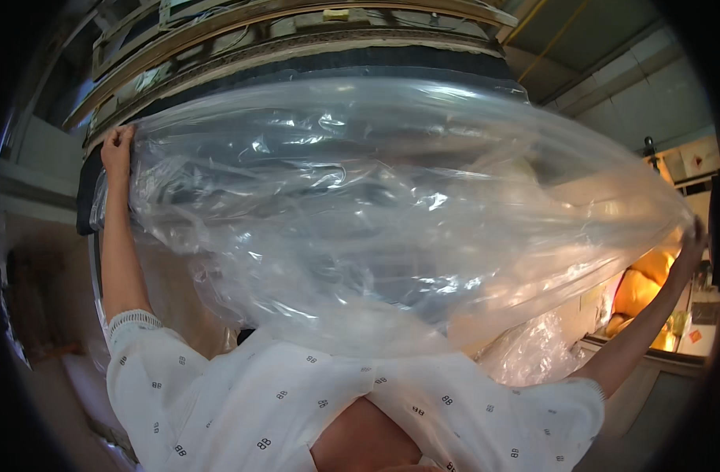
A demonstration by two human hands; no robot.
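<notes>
Clear plastic sheet, big, billowing, stretched wide across the middle of the view between both raised hands

Left hand up at far left, fingers closed on the sheet's top left edge, pinching film against the rim of the dark round stack behind

Right hand out at far right, lower than the left; it sits at the sheet's right end, but whether the fingers are gripping can't be told, too near the lens rim

Handling, my read: very light, limp, no stiffness, slick, catches air, tears if snagged. Best held at edges or corners, film bunched in the fingers, not mid-span

Behind it: dark cylindrical stack with wood-framed layers on top, far centre

Near right: more crumpled clear plastic, orange-yellow bundle beyond

Person's white patterned sleeves fill the near edge
</notes>
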